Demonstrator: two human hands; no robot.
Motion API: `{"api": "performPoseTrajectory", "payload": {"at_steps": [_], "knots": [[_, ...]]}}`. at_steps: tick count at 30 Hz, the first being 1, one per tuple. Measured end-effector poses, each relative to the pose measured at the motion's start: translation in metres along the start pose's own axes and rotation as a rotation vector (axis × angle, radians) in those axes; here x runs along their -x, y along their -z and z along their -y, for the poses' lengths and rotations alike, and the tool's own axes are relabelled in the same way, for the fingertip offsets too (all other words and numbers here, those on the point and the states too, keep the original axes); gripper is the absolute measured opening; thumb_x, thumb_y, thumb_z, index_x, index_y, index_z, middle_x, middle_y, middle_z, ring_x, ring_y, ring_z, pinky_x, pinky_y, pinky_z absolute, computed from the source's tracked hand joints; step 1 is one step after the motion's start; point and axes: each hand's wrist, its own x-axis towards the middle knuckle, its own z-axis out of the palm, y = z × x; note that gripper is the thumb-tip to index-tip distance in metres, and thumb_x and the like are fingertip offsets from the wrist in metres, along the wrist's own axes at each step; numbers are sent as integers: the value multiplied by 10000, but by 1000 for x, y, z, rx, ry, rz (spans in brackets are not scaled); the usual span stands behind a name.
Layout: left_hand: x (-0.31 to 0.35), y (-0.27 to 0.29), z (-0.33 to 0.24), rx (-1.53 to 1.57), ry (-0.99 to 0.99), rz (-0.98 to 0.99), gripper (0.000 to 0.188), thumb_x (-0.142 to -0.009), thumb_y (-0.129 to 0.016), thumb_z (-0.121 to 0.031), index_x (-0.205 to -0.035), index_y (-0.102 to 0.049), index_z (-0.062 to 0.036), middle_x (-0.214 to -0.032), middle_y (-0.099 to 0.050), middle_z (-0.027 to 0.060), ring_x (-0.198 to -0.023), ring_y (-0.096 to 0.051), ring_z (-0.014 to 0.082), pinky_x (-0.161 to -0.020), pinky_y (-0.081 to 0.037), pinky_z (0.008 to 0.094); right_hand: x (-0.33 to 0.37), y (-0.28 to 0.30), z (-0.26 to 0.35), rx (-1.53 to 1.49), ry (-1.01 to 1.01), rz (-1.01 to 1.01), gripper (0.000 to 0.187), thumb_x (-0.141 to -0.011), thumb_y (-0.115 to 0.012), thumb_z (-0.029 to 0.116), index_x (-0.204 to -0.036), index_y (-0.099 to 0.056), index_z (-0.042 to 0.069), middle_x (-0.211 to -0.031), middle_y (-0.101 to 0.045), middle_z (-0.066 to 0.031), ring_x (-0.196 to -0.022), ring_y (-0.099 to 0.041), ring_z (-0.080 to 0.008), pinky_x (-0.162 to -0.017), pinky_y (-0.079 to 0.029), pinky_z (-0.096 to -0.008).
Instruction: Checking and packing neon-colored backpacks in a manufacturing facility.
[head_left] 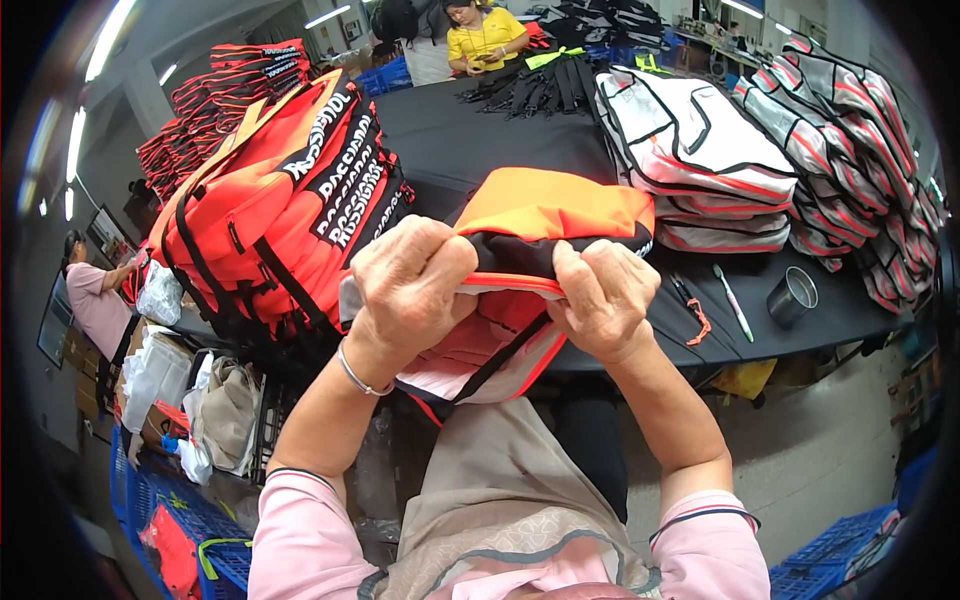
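In front of me is an orange and black fabric bag (555, 200), held up at the near edge of the black table. My left hand (412, 285) is closed on its edge at the left, and my right hand (606, 298) grips the same edge at the right. An orange-red trim runs between my two fists. Below that trim the bag's pale and reddish inside shows, with a black strip across it. The fingertips of both hands are folded into the fabric and partly hidden.
Finished-looking orange-red bags (270, 220) are piled at the left. White and grey panels with red trim (700, 140) are stacked at the right. A toothbrush (733, 303), orange-handled snips (692, 312) and a metal cup (792, 296) lie or stand nearby. A person in yellow (485, 40) is across the table.
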Motion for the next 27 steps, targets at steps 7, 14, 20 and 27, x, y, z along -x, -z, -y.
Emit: {"api": "performPoseTrajectory", "payload": {"at_steps": [7,14,20,27], "knots": [[5,-15,-10,22,-37,-21,234,-547,-694,-64,-646,-482,-71,-650,-379,50,-529,-450,204,-450,-369,310,5,6,-10,16,-38,-25,100,-669,-587,0,-768,-599,-12,-609,-479,-47,-489,-519,-161,-434,-409,-270],[15,-24,-16,127,-7,66,194,-579,-654,-34,-664,-484,-70,-626,-383,58,-511,-469,217,-448,-390,341,16,-6,-1,-115,-164,-23,180,-702,-677,59,-832,-605,-41,-625,-484,-92,-494,-509,-224,-440,-402,-325],[0,1,12,-80,-7,-47,240,-532,-700,-15,-674,-519,-81,-645,-431,47,-525,-497,208,-457,-404,326,23,-9,3,-38,-153,-4,290,-649,-612,34,-930,-635,-34,-663,-503,-74,-526,-529,-206,-487,-434,-311],[12,-2,3,-38,43,0,233,-564,-721,-26,-664,-526,-105,-621,-447,35,-531,-507,208,-488,-416,322,42,-4,-11,-74,-177,-19,456,-662,-648,60,-1106,-605,-36,-871,-654,-121,-603,-593,-231,-531,-476,-324]]}}
